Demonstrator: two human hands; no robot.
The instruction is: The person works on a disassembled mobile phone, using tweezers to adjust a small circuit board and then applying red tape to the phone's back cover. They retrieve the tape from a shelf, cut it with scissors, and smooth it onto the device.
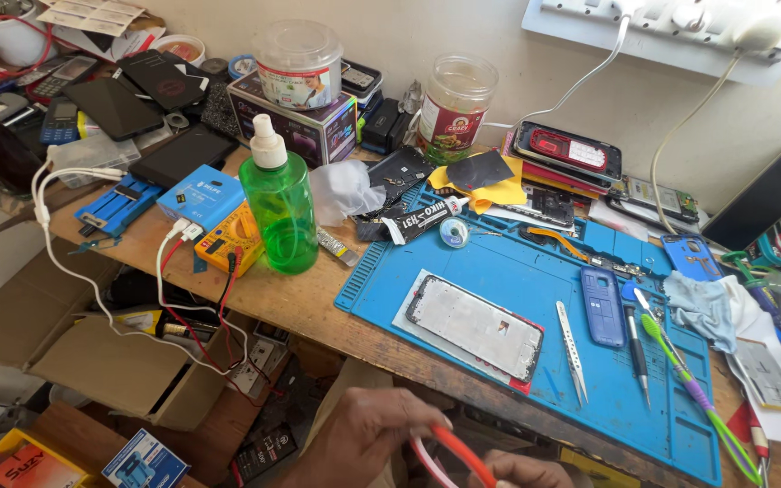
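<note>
Both my hands are low at the bottom edge, below the front of the wooden bench. My left hand (pixel 374 436) and my right hand (pixel 522 472) are closed together on a thin red and white looped strip (pixel 452 452). Above them on the blue work mat (pixel 517 271) lies a phone display frame (pixel 476 327), flat, with cracked edges. Metal tweezers (pixel 573 351) lie to its right, apart from it. My right hand is mostly cut off by the frame edge.
A green spray bottle (pixel 280 201) stands left of the mat beside a yellow multimeter (pixel 226 237) with red and black leads. A small blue phone (pixel 603 305), screwdriver (pixel 636 348), green brush (pixel 693 389) and cloth (pixel 707 307) lie on the mat's right. Jars, boxes and phones crowd the back; cardboard boxes (pixel 110 361) sit below.
</note>
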